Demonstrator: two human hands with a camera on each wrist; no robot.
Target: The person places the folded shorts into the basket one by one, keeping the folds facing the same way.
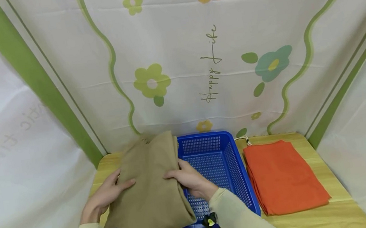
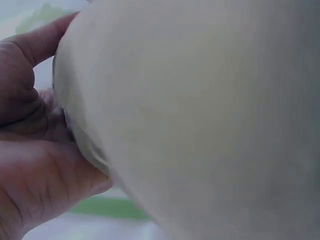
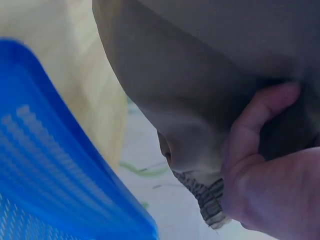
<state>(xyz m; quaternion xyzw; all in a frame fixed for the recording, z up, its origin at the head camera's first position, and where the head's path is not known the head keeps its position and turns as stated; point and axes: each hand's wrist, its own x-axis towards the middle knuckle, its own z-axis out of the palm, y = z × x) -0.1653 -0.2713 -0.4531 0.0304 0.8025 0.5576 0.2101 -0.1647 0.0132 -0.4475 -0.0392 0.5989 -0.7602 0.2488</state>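
Note:
Both hands hold a folded khaki garment [image 1: 148,190] above the left part of a blue plastic basket [image 1: 240,176]. On its left side, the left hand [image 1: 107,192] grips the cloth with the thumb on top. The right hand [image 1: 194,179] grips the opposite edge, thumb also on the upper face; the fingers under the cloth are hidden. In the left wrist view the pale, blurred garment [image 2: 190,110] fills most of the picture. A gathered elastic edge [image 3: 207,197] shows beside the hand in the right wrist view, with the basket wall [image 3: 60,150] at lower left.
A folded orange cloth [image 1: 286,177] lies on the wooden table [image 1: 292,227] to the right of the basket. Behind it is a white cord [image 1: 245,139]. White printed fabric walls [image 1: 173,52] enclose the table at the back and sides.

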